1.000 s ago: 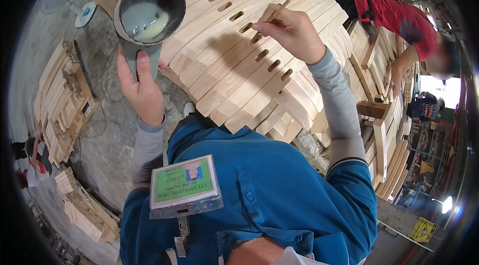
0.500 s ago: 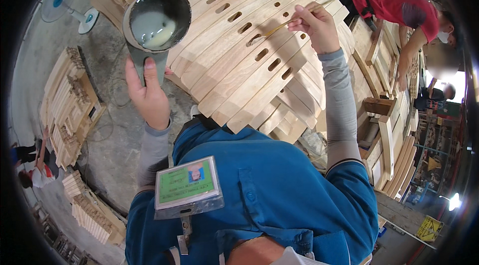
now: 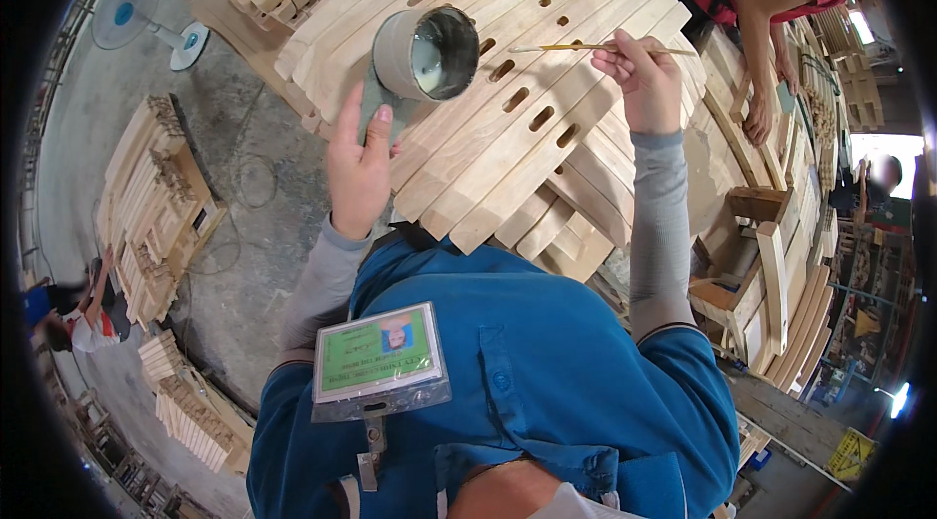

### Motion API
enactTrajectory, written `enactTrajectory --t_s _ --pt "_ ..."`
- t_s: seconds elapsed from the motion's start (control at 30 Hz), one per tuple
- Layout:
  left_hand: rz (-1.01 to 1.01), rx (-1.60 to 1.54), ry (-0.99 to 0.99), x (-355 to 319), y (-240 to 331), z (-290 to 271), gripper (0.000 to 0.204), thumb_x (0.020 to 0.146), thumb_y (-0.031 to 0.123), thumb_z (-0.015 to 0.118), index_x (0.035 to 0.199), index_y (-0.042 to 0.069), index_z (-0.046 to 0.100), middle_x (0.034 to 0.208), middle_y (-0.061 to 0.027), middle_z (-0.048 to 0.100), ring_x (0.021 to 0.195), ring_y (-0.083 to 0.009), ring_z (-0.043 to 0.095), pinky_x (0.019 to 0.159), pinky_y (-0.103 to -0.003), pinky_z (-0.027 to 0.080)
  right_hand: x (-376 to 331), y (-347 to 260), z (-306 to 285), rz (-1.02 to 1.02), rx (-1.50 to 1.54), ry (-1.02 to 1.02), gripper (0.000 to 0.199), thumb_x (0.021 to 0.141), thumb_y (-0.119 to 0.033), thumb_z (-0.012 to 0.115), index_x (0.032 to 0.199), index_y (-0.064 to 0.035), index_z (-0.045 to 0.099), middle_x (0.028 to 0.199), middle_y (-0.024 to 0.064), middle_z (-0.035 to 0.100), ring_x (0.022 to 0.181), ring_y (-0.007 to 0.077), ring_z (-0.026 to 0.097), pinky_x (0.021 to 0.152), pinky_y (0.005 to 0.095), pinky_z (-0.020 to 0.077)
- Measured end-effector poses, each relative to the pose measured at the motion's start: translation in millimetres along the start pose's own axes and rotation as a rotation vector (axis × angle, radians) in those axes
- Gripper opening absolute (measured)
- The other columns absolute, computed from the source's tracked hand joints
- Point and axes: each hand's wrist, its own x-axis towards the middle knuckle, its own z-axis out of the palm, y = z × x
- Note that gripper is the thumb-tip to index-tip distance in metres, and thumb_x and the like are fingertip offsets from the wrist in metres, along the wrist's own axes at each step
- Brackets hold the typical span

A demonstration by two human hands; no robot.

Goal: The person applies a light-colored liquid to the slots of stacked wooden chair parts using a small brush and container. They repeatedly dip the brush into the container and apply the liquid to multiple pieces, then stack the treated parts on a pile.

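- Blue polo shirt (image 3: 547,373), short-sleeved, with a buttoned placket and a collar at the lower edge.
- Dark trim at the cuff of the blue sleeves.
- Grey long sleeves (image 3: 659,226) underneath, ribbed, reaching both wrists.
- Left hand (image 3: 359,167) and right hand (image 3: 644,80) bare, no gloves.
- Badge (image 3: 379,358) on the chest: green card with small photo in clear holder, metal clip below.

The left hand (image 3: 359,167) has swung its grey ladle-like pot (image 3: 427,54) of whitish liquid rightward, tipping it over the slotted wooden slats (image 3: 508,119), while the right hand (image 3: 644,80) has lifted its thin brush stick (image 3: 595,48) clear of the slots
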Motion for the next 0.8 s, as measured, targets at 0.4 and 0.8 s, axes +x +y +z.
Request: enactTrajectory --t_s 0.4,0.8 --pt "0.326 -0.104 0.082 -7.0 9.3 5.7 0.037 0.090 0.016 0.045 0.121 -0.004 0.038 0.091 -0.0076 0.054 0.071 -0.0108 0.051 0.063 -0.024 0.045 -92.7 -38.2 95.4 -0.596 -0.522 -0.352 0.011 0.075 0.009 0.059 0.082 0.0037 0.053 0.081 0.0142 0.061 0.071 0.0146 0.060 0.062 0.0254 0.0493" --pt "0.712 -0.180 0.307 3.7 -5.9 7.6 0.041 0.091 0.011 0.043 0.126 -0.004 0.028 0.116 -0.0113 0.044 0.104 -0.0160 0.047 0.085 -0.027 0.041 -113.9 -16.0 124.4 -0.954 -0.516 -0.446 0.026 0.068 0.009 0.063 0.090 0.0015 0.050 0.083 0.0196 0.061 0.071 0.0260 0.062 0.054 0.0302 0.0520"
